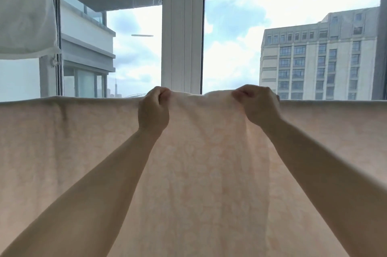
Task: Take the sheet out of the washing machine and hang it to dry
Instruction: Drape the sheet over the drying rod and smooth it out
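Pale peach sheet [199,173] hangs spread across the whole width before the window [182,26], top edge level. Left hand [154,108] and right hand [258,106] each hold that edge, fingers curled tight, lifting it slightly between them. White cloth [23,9] hangs upper left.

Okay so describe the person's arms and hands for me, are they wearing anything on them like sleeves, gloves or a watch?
Both forearms are bare right down to the bottom of the picture: no sleeve shows on either. The left hand and the right hand wear no gloves, and no watch, bracelet or ring is visible on the wrists or the fingers in view. Anything worn higher up the arms is out of the picture.
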